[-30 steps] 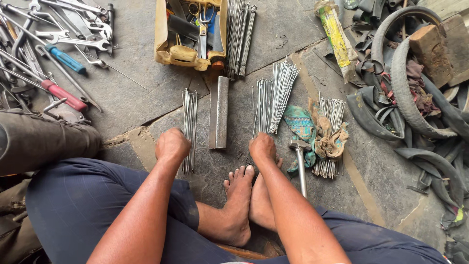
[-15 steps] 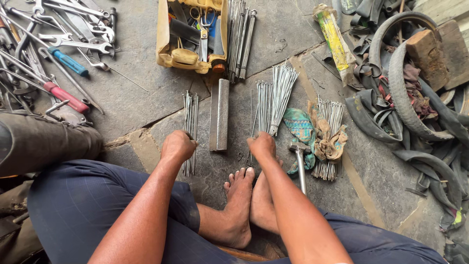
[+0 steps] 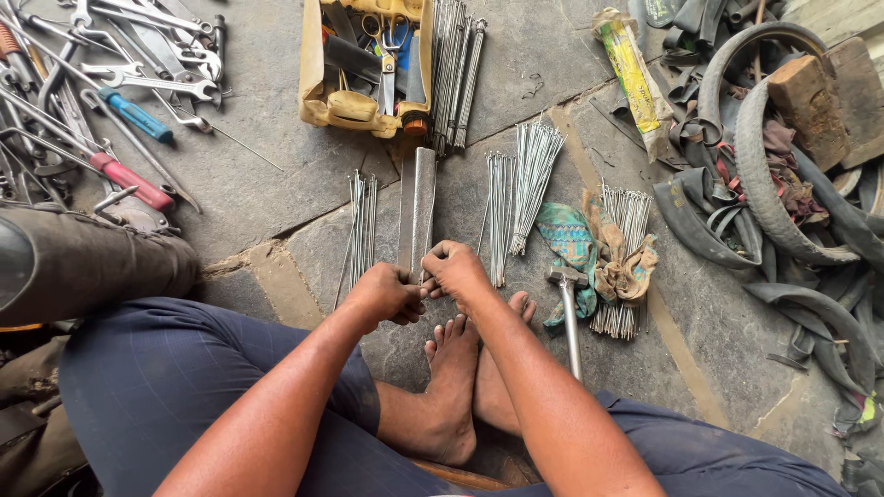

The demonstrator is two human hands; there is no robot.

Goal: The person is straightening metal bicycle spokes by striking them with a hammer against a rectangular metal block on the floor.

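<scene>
Gripping the near end of a flat metal bar point(image 3: 416, 207), left hand point(image 3: 387, 293) and right hand point(image 3: 456, 270) closed together; bar runs straight away from fingers; spokes point(image 3: 361, 216) lie just left.

The person wears dark navy trousers point(image 3: 184, 387) of thin cloth, creased at the knees. Arms are bare, without sleeves. Feet point(image 3: 460, 387) are bare too.

Left of your grip: spoke bundle point(image 3: 359, 221), farther out wrenches point(image 3: 157, 55) and red-handled screwdriver point(image 3: 129, 179). Ahead of it: yellow tool tray point(image 3: 322, 83) with scissors point(image 3: 391, 41). Right of it: more spokes point(image 3: 529, 179), hammer point(image 3: 566, 313), teal cloth point(image 3: 566, 239), old tyres point(image 3: 764, 184), wooden block point(image 3: 806, 101).
</scene>
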